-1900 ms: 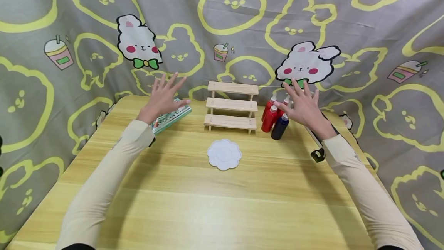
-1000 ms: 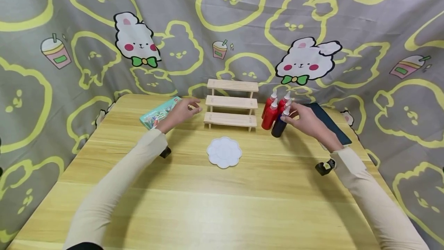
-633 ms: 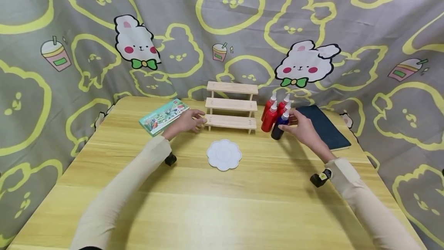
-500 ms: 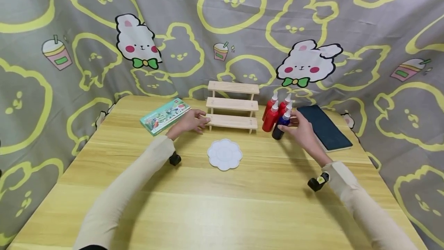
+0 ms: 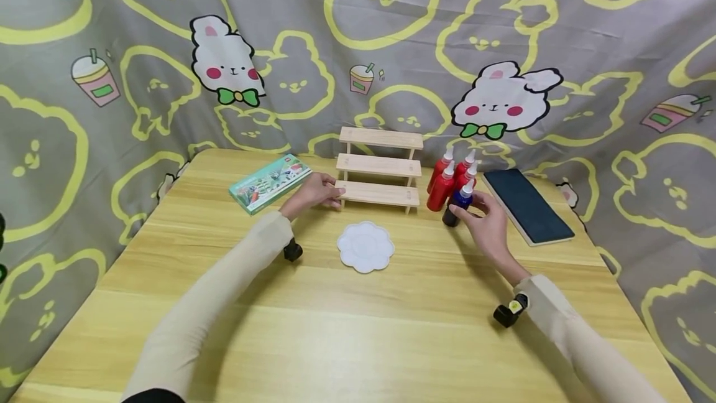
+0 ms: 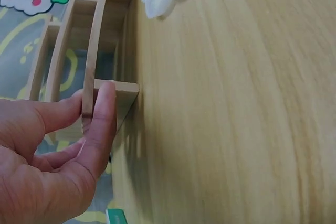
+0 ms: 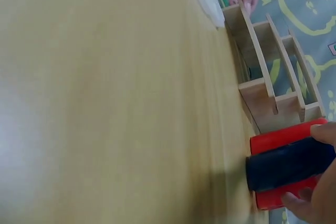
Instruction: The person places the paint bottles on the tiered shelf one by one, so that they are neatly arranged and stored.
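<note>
A three-tier wooden display stand [image 5: 378, 193] stands at the back of the table. My left hand [image 5: 317, 190] pinches the left end of its lowest step, thumb above and fingers below, as the left wrist view shows at the step's edge [image 6: 94, 51]. To the right is a tight group of squeeze bottles with white nozzle tips: several red bottles [image 5: 440, 193] and one dark blue bottle [image 5: 460, 201] in front. My right hand [image 5: 488, 224] grips the blue bottle, thumb on its near side. The right wrist view shows the blue bottle [image 7: 286, 165] upright between red ones.
A white flower-shaped palette [image 5: 365, 247] lies in front of the stand. At the left lies a flat green illustrated box [image 5: 270, 183], and at the right a dark-covered book-like pad [image 5: 528, 205]. A patterned curtain [image 5: 386, 17] hangs behind the table [image 5: 358, 334].
Both hands came down from above the table. The left took hold of the stand's lowest step, and the right closed on the blue bottle. Stand and bottles look unmoved.
</note>
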Available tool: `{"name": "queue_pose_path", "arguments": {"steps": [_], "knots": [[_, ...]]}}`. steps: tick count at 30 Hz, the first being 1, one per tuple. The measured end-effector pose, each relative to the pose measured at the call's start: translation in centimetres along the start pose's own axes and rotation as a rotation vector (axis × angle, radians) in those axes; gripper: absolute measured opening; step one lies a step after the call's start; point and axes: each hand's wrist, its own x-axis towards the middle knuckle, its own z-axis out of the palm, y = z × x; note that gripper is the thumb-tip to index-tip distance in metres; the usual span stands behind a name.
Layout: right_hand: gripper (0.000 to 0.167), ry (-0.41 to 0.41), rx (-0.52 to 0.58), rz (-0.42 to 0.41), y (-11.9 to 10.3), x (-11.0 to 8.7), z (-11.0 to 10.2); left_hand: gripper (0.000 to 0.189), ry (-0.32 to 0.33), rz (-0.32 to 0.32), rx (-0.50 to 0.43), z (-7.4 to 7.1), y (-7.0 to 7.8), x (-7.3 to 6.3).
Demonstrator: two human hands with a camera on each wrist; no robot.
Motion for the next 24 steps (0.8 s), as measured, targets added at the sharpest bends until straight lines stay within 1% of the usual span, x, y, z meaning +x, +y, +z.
{"name": "queue_pose_path", "arguments": {"steps": [3,7,11,13,16,19,24], "knots": [[0.049,0.02,0.056,-0.011,-0.6,-0.8,-0.5,0.06,0.005,-0.005,0.007,0.1,0.2,0.0],[0.05,0.055,0.123,-0.061,-2.1,-1.3,-1.3,0.057,0.017,0.007,-0.009,0.3,0.2,0.2],[0.05,0.084,0.122,-0.114,-4.1,-1.5,-2.0,0.054,0.021,0.022,-0.022,0.4,0.3,0.1],[0.048,0.085,0.113,-0.139,-5.3,-1.6,-2.1,0.054,0.021,0.021,-0.019,0.4,0.3,0.1],[0.045,0.058,0.13,-0.164,-6.7,-1.4,-2.0,0.055,0.018,0.013,-0.02,0.4,0.3,0.1],[0.045,0.017,0.175,-0.172,-7.9,-1.0,-1.5,0.055,0.011,0.005,-0.016,0.4,0.5,0.1],[0.048,-0.065,0.243,-0.128,-9.5,0.2,0.6,0.052,0.015,0.001,-0.004,0.5,0.5,-0.1]]}}
